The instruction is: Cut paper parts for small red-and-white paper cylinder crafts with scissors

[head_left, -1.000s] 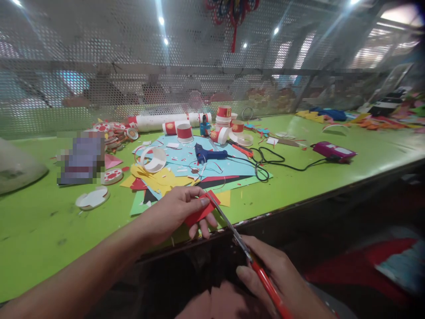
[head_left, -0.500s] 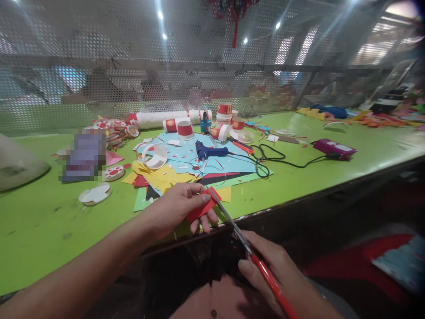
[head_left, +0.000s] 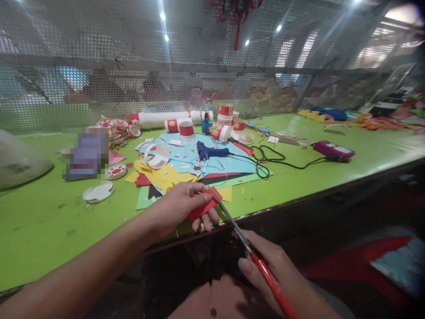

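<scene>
Between thumb and fingers, my left hand (head_left: pixel 191 206) pinches a small piece of red paper (head_left: pixel 207 206) at the table's front edge. My right hand (head_left: pixel 270 261) grips a pair of scissors (head_left: pixel 247 243) with red handles. The metal blades point up and away, and they lie along the right part of the red paper. Whether they cut into it cannot be made out. Just beyond my left hand are sheets of yellow paper (head_left: pixel 166 177) and a large light-blue sheet (head_left: pixel 182 166).
A blue glue gun (head_left: pixel 212 151) lies on the light-blue sheet, its black cord running to a purple box (head_left: pixel 334 150). Red-and-white paper cups (head_left: pixel 187 130) and a white tube (head_left: pixel 162 118) stand behind. A white ring (head_left: pixel 156 156) and round pieces (head_left: pixel 98 192) lie left. Perforated metal mesh (head_left: pixel 133 79) closes the back.
The view has shifted slightly, so the table items sit a little differently in the picture. Both hands, the red paper and the scissors keep nearly the same pose.
</scene>
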`<state>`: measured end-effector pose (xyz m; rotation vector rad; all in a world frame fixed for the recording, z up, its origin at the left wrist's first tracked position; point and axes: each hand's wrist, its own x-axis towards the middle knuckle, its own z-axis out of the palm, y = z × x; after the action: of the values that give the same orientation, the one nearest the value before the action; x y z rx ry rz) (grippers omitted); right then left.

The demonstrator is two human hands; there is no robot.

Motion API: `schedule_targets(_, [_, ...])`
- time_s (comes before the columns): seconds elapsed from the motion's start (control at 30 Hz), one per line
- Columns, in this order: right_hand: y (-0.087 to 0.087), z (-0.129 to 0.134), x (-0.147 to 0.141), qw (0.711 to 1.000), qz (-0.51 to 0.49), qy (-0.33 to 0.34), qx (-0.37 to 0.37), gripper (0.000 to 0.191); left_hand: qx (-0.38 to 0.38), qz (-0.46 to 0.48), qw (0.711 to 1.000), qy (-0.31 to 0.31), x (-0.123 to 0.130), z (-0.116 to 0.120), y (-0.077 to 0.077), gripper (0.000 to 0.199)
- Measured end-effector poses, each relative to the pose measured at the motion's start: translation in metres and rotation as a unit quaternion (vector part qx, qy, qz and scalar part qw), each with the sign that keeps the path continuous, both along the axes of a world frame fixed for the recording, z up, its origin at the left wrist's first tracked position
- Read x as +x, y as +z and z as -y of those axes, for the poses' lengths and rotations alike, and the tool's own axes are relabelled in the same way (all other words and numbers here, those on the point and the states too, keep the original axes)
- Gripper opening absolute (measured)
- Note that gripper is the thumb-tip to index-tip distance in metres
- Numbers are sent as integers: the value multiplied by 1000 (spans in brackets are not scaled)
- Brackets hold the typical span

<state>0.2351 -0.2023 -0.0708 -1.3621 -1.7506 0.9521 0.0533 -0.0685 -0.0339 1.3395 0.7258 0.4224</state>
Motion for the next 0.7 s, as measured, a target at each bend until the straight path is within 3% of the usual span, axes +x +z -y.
schedule_targets(0.4, [-15, 0, -2, 999, -17, -33, 28, 28, -4, 1, 1000, 0, 0, 0, 1, 19])
schedule_targets(0.7, [-17, 1, 0, 1000, -16, -16, 15, 26, 3, -12, 1000, 0, 1, 2, 5, 24])
